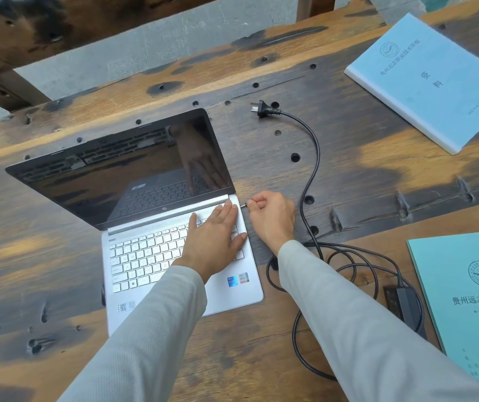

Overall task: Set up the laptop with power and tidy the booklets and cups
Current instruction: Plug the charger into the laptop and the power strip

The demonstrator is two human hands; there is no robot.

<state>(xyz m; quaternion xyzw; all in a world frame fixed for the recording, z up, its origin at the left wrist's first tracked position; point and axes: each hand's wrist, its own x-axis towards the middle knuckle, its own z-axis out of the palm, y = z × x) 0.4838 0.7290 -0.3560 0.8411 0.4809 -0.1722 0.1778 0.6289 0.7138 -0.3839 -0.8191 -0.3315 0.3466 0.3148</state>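
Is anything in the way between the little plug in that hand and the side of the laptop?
Nothing visible. The right hand holds the charger tip right beside the laptop edge, with only bare table between.

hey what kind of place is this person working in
Probably a rustic seating or study spot, maybe semi-outdoor. The wooden table is a rough, knotted slab with holes, a matching wooden bench stands beyond it on grey paving, and printed booklets lie beside an open laptop.
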